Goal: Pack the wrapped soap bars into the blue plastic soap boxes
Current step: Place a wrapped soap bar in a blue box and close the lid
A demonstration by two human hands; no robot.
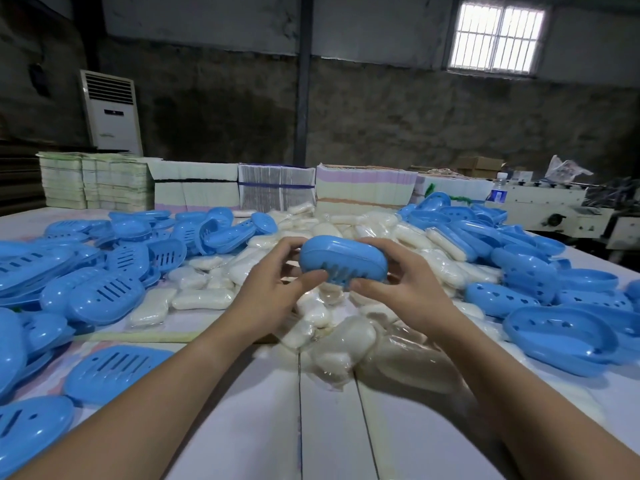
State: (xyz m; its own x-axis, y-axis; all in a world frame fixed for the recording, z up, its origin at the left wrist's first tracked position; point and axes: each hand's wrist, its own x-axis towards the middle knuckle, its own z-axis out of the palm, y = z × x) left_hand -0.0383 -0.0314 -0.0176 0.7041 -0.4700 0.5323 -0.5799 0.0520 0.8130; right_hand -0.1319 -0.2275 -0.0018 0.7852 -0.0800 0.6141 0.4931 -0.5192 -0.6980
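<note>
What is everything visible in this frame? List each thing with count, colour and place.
held soap box: one, blue, closed, raised above the soap pile
box halves: many, blue, heaped left and right
wrapped soap bars: many, white, piled mid-table
table: one, white
carton stacks: several, pale, along the far edge
air conditioner: one, white, back left
water bottle: one, clear, back right
window: one, barred, upper right
left hand: grips the box
right hand: grips the box

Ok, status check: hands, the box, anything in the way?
Left hand and right hand both grip one closed blue soap box, held above the wrapped soap pile. Nothing blocking.
</note>
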